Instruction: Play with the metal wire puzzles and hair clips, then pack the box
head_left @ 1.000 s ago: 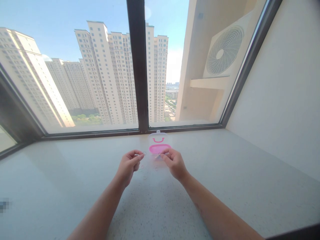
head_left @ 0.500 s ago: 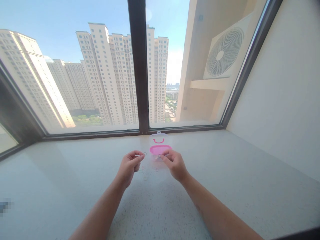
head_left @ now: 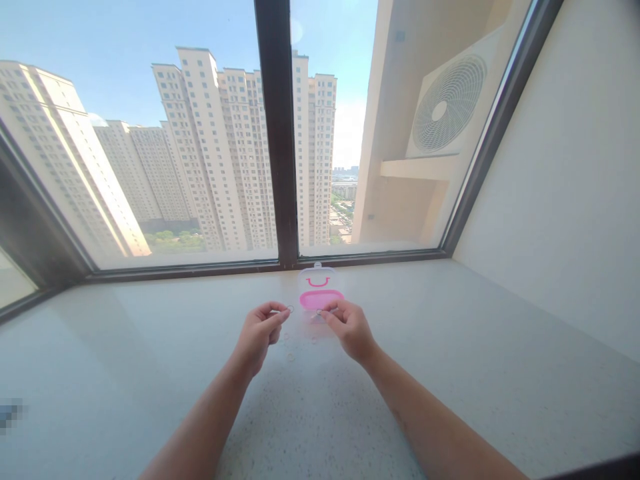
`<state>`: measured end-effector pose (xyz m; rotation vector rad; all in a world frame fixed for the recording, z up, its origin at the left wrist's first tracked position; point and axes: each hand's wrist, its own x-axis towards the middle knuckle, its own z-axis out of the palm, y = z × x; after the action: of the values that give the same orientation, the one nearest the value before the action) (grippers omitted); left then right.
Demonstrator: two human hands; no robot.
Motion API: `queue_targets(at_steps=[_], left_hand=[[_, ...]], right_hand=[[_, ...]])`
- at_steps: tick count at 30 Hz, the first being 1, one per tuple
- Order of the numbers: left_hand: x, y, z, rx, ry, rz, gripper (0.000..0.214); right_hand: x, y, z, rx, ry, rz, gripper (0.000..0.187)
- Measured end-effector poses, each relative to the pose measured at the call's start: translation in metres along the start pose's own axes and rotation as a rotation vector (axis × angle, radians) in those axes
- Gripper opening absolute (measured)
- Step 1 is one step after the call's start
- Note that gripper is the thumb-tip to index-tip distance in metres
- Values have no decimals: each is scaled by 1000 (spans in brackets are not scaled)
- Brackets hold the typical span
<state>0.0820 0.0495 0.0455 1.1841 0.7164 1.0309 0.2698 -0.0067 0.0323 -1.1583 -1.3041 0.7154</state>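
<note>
My left hand pinches a small thin ring between thumb and forefinger. Another small dark ring is pinched in the fingertips of my right hand. Just beyond the right fingertips stands a pink oval case, its clear lid with a pink handle raised open. Several small pale rings, one of them a yellowish ring, lie loose on the surface between and below my hands. What the rings are made of is too small to tell.
The pale speckled sill runs up to a dark window frame. A white wall borders the right side. A blurred patch sits at the left edge, and a dark edge cuts the lower right corner.
</note>
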Motion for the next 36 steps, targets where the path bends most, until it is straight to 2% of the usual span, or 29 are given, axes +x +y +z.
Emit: queue_targets(at_steps=[15,24,36], left_hand=[[0,2,2,-1,4,0,26],[-1,1,3,24,7,-14,26],[-1,0,2,52,-3,5,25]], right_hand=[[-1,7,3,-33,-32,1,23],[-2,5,7,-34,-88,2,22],[-2,0,6,-40,-91,10,22]])
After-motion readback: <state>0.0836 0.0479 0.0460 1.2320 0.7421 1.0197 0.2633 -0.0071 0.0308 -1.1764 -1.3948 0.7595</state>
